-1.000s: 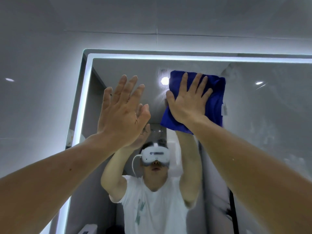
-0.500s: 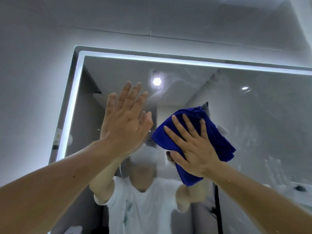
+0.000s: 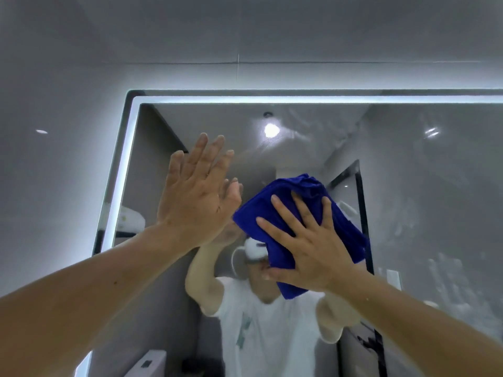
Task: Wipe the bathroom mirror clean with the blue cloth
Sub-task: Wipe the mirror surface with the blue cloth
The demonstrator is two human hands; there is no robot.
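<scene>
The right hand (image 3: 307,240) has its fingers fanned out flat over the bunched blue cloth (image 3: 345,235), pressing it to the mirror (image 3: 408,172) around mid-glass, just right of the left hand (image 3: 196,202), which lies flat with straight fingers close together, seemingly planted bare on the glass. That bare palm is the worry, as it could well leave fresh prints on the surface being cleaned. With the cloth only pressed and not gripped, a quick stroke might let it slide free, and the cloudy smears (image 3: 446,281) out right could be missed.
</scene>
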